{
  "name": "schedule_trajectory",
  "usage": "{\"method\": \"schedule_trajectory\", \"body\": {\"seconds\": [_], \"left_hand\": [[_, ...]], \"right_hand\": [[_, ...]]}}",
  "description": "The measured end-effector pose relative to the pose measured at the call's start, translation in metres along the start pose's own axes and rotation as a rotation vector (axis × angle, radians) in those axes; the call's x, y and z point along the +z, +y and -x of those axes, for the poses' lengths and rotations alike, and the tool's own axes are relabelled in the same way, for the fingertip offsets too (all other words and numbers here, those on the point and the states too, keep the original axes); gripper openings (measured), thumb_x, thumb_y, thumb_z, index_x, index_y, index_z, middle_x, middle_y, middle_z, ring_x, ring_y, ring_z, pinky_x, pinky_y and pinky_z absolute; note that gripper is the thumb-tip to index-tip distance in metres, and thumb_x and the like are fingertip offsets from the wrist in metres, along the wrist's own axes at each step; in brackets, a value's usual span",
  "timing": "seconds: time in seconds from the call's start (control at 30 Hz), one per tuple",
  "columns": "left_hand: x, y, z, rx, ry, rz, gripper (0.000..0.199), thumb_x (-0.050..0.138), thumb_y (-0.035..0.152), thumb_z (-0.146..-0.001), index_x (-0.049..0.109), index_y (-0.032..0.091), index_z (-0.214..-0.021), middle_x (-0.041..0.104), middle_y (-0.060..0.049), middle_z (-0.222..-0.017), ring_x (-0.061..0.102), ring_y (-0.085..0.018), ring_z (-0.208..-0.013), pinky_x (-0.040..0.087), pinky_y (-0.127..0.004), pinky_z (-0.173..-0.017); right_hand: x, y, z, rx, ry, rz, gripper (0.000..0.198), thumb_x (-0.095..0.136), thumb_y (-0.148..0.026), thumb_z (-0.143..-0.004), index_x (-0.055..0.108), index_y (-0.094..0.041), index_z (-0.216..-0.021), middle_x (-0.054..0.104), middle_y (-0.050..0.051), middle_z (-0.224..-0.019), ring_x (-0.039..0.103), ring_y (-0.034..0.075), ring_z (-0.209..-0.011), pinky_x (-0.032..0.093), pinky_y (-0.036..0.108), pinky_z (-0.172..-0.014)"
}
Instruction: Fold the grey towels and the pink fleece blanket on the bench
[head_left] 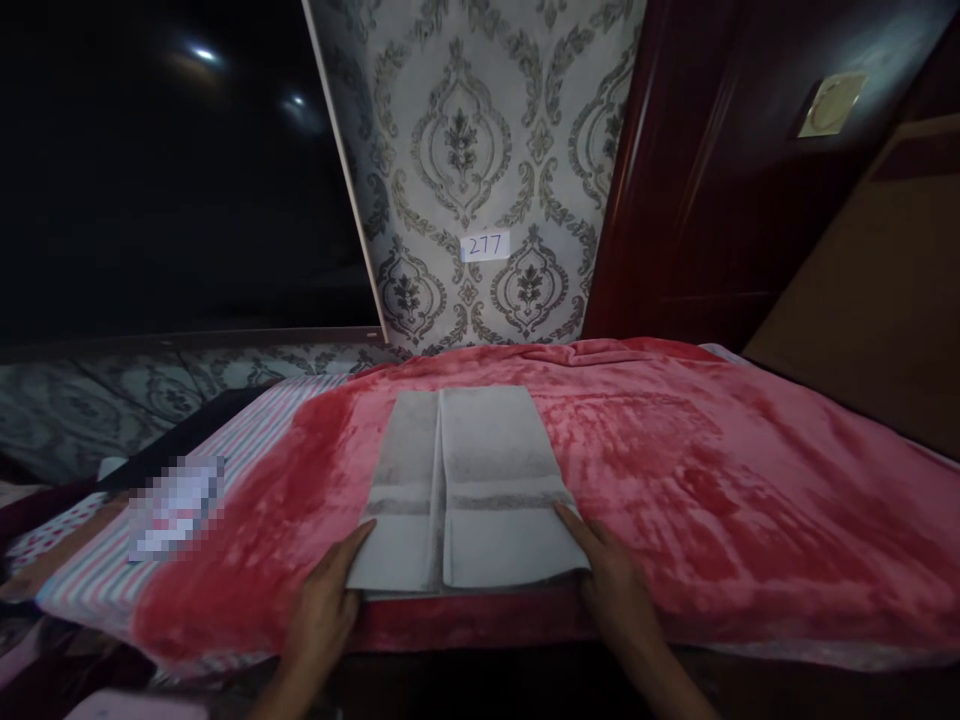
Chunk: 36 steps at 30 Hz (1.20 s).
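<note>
A grey towel [499, 440] lies on the red blanket, its two sides folded in so that they meet along a seam left of its middle. Paler and darker bands cross its lower part. At the towel's near left edge, my left hand [328, 600] grips it with the thumb on top and the other fingers underneath. My right hand [616, 580] holds the near right edge in the same way, thumb above. The towel's near edge sits close to the front edge of the blanket.
The red and pink plush blanket [637, 450] covers the surface, over a striped cloth [97, 570] at the left. A blurred-out item [176, 508] lies there. Behind are a large dark screen [165, 180], patterned wallpaper with a "277" label [485, 246], and a brown board [877, 290] leaning at right.
</note>
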<state>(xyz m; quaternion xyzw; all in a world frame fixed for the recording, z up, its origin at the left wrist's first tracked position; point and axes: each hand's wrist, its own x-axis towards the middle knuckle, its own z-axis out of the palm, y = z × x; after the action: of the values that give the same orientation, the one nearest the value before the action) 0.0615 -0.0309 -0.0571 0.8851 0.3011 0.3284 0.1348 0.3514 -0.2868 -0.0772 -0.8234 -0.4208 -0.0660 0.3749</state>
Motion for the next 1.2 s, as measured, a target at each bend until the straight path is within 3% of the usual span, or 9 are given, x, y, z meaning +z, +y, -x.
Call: {"method": "schedule_trajectory", "body": {"seconds": [0.27,0.37,0.47,0.6,0.67,0.77,0.87,1.0,1.2], "left_hand": [[0.009,-0.015,0.005,-0.057,0.043,0.092,0.074,0.047,0.015,-0.062,0.063,0.028,-0.133,0.070,0.001,-0.129,0.069,-0.024,-0.112,0.057,-0.036,-0.095],[-0.005,-0.014,0.002,-0.189,-0.069,0.269,0.070,0.053,0.021,-0.065,0.062,0.028,-0.134,0.071,-0.002,-0.126,0.071,-0.026,-0.101,0.060,-0.038,-0.084],[-0.032,-0.010,-0.012,-0.346,-0.207,0.582,0.065,0.060,0.035,-0.072,0.059,0.026,-0.137,0.074,-0.008,-0.118,0.071,-0.030,-0.099,0.060,-0.040,-0.078],[-0.052,0.003,-0.053,-0.603,-0.307,0.660,0.070,0.066,0.061,-0.073,0.062,0.019,-0.129,0.075,-0.012,-0.109,0.071,-0.027,-0.083,0.058,-0.040,-0.073],[-0.045,0.009,-0.080,-0.621,-0.383,0.651,0.073,0.069,0.069,-0.066,0.069,0.015,-0.114,0.076,-0.010,-0.091,0.069,-0.026,-0.076,0.056,-0.037,-0.071],[-0.019,0.012,-0.122,-0.539,-0.417,0.620,0.068,0.071,0.076,-0.056,0.072,0.014,-0.082,0.072,-0.008,-0.074,0.066,-0.026,-0.075,0.053,-0.034,-0.067],[0.006,0.009,-0.160,-0.509,-0.342,0.390,0.055,0.064,0.071,-0.065,0.068,0.016,-0.070,0.072,-0.008,-0.075,0.067,-0.026,-0.076,0.051,-0.032,-0.065],[0.026,0.005,-0.204,-0.530,-0.312,0.147,0.042,0.049,0.051,-0.084,0.064,0.018,-0.063,0.069,-0.008,-0.068,0.067,-0.025,-0.072,0.046,-0.030,-0.059],[0.051,0.003,-0.246,-0.533,-0.238,-0.035,0.038,0.054,0.044,-0.085,0.063,0.018,-0.059,0.070,-0.012,-0.071,0.069,-0.027,-0.076,0.045,-0.031,-0.063]], "right_hand": [[0.002,0.004,0.000,0.031,-0.029,-0.066,0.089,0.038,0.000,-0.060,0.058,-0.025,-0.143,0.067,0.007,-0.096,0.065,0.022,-0.087,0.055,0.033,-0.073],[-0.013,0.005,0.002,-0.009,-0.110,-0.125,0.082,0.045,-0.005,-0.066,0.055,-0.022,-0.145,0.069,0.010,-0.107,0.066,0.025,-0.097,0.056,0.039,-0.085],[-0.042,0.014,-0.001,-0.051,-0.262,-0.291,0.062,0.057,-0.026,-0.081,0.057,-0.021,-0.143,0.065,0.012,-0.132,0.061,0.028,-0.119,0.050,0.045,-0.102],[-0.067,0.031,-0.028,0.124,-0.256,-0.430,0.052,0.048,-0.053,-0.089,0.073,-0.019,-0.120,0.071,0.012,-0.122,0.067,0.030,-0.111,0.052,0.047,-0.098],[-0.065,0.034,-0.052,0.196,-0.177,-0.421,0.055,0.044,-0.059,-0.088,0.076,-0.018,-0.107,0.075,0.013,-0.111,0.071,0.030,-0.099,0.055,0.045,-0.088],[-0.049,0.028,-0.096,0.141,-0.157,-0.312,0.052,0.040,-0.060,-0.086,0.073,-0.021,-0.078,0.076,0.010,-0.084,0.069,0.027,-0.079,0.053,0.036,-0.070],[-0.027,0.017,-0.140,0.152,-0.206,-0.130,0.048,0.034,-0.048,-0.090,0.060,-0.021,-0.059,0.066,0.005,-0.063,0.062,0.021,-0.065,0.044,0.028,-0.059],[-0.001,0.006,-0.186,0.240,-0.233,-0.028,0.045,0.038,-0.037,-0.093,0.062,-0.018,-0.060,0.065,0.006,-0.063,0.060,0.017,-0.061,0.037,0.025,-0.055],[0.028,-0.001,-0.224,0.326,-0.228,0.102,0.040,0.050,-0.040,-0.097,0.075,-0.012,-0.082,0.075,0.015,-0.087,0.067,0.021,-0.077,0.037,0.026,-0.058]]}}
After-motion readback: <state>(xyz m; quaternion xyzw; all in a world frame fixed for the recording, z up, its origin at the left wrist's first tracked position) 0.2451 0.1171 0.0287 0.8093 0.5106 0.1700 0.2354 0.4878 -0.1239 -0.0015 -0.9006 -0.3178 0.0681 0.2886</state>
